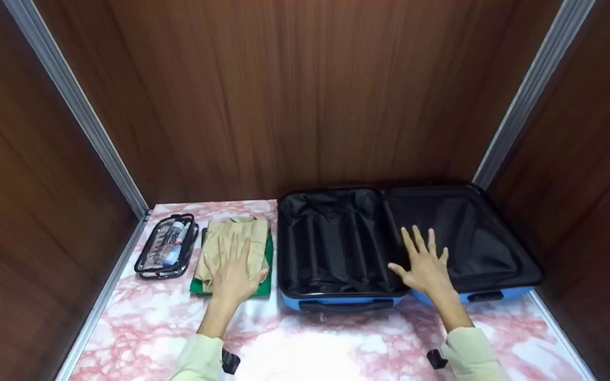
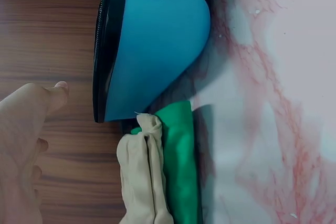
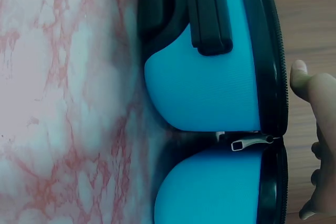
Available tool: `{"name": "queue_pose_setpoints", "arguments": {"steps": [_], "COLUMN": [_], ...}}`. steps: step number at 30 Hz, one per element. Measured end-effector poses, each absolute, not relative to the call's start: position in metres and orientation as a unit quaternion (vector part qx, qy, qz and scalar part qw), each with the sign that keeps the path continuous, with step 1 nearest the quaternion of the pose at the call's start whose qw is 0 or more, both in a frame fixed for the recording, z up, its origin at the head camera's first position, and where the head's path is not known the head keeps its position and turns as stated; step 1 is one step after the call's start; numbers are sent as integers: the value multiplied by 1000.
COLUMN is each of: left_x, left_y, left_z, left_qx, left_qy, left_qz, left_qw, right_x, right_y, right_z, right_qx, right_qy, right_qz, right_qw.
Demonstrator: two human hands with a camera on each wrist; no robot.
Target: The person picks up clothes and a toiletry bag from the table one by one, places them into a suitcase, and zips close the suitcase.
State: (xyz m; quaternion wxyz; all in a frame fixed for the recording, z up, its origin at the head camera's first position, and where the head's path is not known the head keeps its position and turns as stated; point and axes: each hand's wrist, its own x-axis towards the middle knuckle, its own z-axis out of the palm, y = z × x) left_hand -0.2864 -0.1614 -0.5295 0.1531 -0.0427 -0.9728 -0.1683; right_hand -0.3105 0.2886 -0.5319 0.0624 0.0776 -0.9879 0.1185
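An open blue suitcase with black lining (image 1: 331, 238) lies flat, its two halves side by side. My left hand (image 1: 233, 275), fingers spread and palm down, is over a beige folded cloth (image 1: 256, 233) on top of a green one (image 1: 268, 264). From the left wrist, this hand (image 2: 21, 150) appears raised above the beige cloth (image 2: 142, 177), holding nothing. Over the suitcase's right half my right hand (image 1: 425, 270) spreads its fingers. The right wrist view has that hand (image 3: 323, 108) above the zipped rim of the blue shell (image 3: 210, 93), also with nothing in it.
A clear pouch with black trim (image 1: 159, 248) holds several small bottles or tubes, left of the cloths. Brown wood-grain panels (image 1: 284, 95) enclose the pink-marbled table (image 1: 141, 312) at the back and sides. A zipper pull (image 3: 252, 142) hangs between the suitcase halves.
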Motion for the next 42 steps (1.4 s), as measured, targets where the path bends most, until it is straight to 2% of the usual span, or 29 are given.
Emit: {"name": "queue_pose_setpoints", "arguments": {"steps": [9,17,21,28,32,36,42], "left_x": [-285,-285,-285,-289,-297,-306,-318], "left_y": [-165,-169,-176,-194,-209,-226,-257], "left_z": [-532,-534,-532,-539,-541,-544,-546], "left_qx": [-43,-42,-52,-57,-48,-40,7], "left_qy": [-972,-976,-971,-965,-960,-951,-939], "left_qz": [-175,-174,-194,-246,-267,-298,-340], "left_qw": [151,128,128,74,73,77,44], "right_x": [-312,-320,-335,-363,-378,-386,-392], "right_y": [289,292,290,292,293,298,298], "right_z": [-526,-522,-515,-506,-501,-499,-500], "right_qx": [74,85,87,66,52,36,33], "right_qy": [-987,-982,-979,-979,-978,-971,-957], "right_qz": [126,161,186,181,177,193,230], "right_qw": [63,45,17,-60,-96,-134,-177]}}
